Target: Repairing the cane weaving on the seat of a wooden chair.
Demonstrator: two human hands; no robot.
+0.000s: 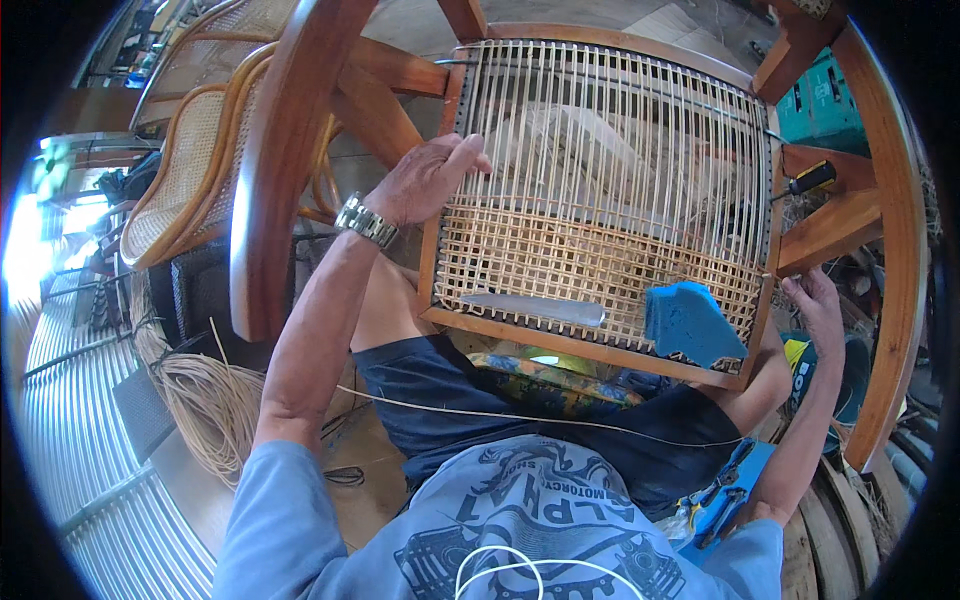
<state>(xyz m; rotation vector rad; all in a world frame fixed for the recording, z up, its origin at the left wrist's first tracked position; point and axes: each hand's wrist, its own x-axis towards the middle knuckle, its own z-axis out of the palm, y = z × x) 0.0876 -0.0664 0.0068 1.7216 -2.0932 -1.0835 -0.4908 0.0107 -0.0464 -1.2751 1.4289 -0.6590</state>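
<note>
A wooden chair frame [590, 355] holds a cane seat [530, 250], tightly woven in the near part, with parallel strands across the far part. My left hand [435, 180], below a metal watch, rests at the seat's left side, fingers curled at the strands; what they grip is unclear. My right hand [812, 300] is beside the lower right corner, fingers bent together, their contents unclear. A pale flat blade-like strip [540, 307] and a blue sponge-like pad [695, 325] lie on the weave. A yellow-and-black-handled tool [810, 180] sticks out at the right edge.
Cane-backed chairs [180, 170] stand at left, above a coil of cane [210, 400]. A wooden chair leg [280, 170] rises beside my left arm. A green crate [820, 95] is at back right; pliers [720, 500] lie on a blue surface beside my right thigh.
</note>
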